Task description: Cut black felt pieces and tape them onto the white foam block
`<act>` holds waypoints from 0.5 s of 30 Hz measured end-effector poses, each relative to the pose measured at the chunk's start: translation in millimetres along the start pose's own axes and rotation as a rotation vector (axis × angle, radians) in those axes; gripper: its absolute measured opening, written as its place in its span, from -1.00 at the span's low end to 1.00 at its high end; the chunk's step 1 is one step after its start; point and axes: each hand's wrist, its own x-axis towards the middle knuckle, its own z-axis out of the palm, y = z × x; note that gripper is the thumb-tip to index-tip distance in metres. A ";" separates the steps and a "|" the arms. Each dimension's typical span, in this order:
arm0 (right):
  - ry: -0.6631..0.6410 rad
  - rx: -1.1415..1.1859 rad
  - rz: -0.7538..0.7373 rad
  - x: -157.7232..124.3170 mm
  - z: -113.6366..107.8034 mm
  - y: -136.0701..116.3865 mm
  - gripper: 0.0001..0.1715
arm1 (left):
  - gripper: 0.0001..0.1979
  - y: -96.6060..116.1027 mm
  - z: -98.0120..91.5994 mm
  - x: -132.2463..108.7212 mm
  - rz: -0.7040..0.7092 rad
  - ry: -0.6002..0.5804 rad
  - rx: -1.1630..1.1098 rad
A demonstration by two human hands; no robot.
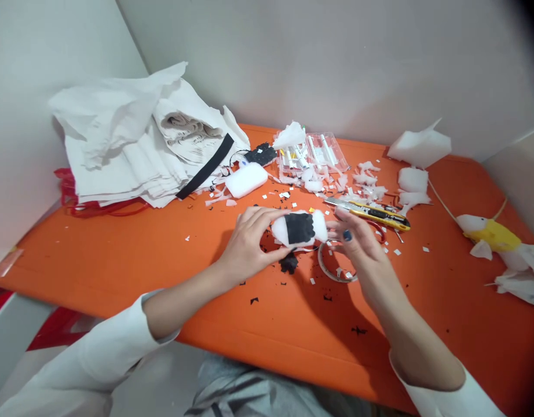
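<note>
The foam piece (pixel 299 228), black patch already on, is clamped at both ends by fingers of the left hand (pixel 248 244) and right hand (pixel 359 243). Cutting is judged largely done, with only finishing left.

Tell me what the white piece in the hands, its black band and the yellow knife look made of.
White piece in the left hand: soft foam, probably; matte, rounded, like the torn white scraps nearby.
Black band: thin matte sheet, felt or paper, hard to tell; it wraps flat.
Knife: glossy yellow plastic body with black slider.
</note>
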 end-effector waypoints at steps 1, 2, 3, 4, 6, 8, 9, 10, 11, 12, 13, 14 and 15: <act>0.024 -0.052 -0.021 3.7 -7.7 -1.2 -0.47 | -0.50 -5.0 1.0 2.1 -0.041 -0.013 0.021; 0.040 -0.121 -0.060 8.0 -16.2 -1.9 -0.48 | -0.51 -10.7 2.3 4.4 -0.089 -0.023 0.041; 0.022 -0.227 -0.069 13.0 -25.1 -2.1 -0.48 | -0.51 -16.7 3.7 6.6 -0.130 -0.046 0.053; 0.008 -0.340 -0.071 18.2 -34.0 -1.4 -0.50 | -0.52 -22.7 5.1 8.7 -0.171 -0.058 0.060; 0.016 -0.555 -0.096 28.3 -50.7 2.7 -0.57 | -0.50 -33.0 7.1 11.9 -0.217 -0.082 0.084; 0.063 -0.772 -0.179 35.8 -64.8 10.3 -0.63 | -0.47 -38.6 6.4 13.6 -0.204 -0.099 0.123; 0.100 -0.880 -0.224 38.2 -70.9 14.8 -0.67 | -0.47 -39.2 4.6 13.8 -0.188 -0.089 0.139; 0.128 -0.970 -0.258 39.6 -76.2 19.3 -0.70 | -0.50 -38.3 1.9 13.6 -0.169 -0.063 0.148; 0.149 -1.053 -0.281 40.1 -80.9 23.3 -0.72 | -0.57 -36.1 -1.6 13.2 -0.148 -0.014 0.147; 0.155 -1.116 -0.286 39.8 -85.0 26.4 -0.74 | -0.66 -32.9 -5.5 12.5 -0.124 0.047 0.137; 0.155 -1.160 -0.278 39.0 -88.4 28.3 -0.76 | -0.73 -29.1 -9.5 11.6 -0.096 0.111 0.115; 0.148 -1.190 -0.262 37.8 -91.2 28.9 -0.79 | -0.74 -25.1 -13.1 10.6 -0.069 0.150 0.093; 0.140 -1.208 -0.242 36.5 -93.4 28.4 -0.81 | -0.70 -21.2 -15.9 9.5 -0.058 0.122 0.075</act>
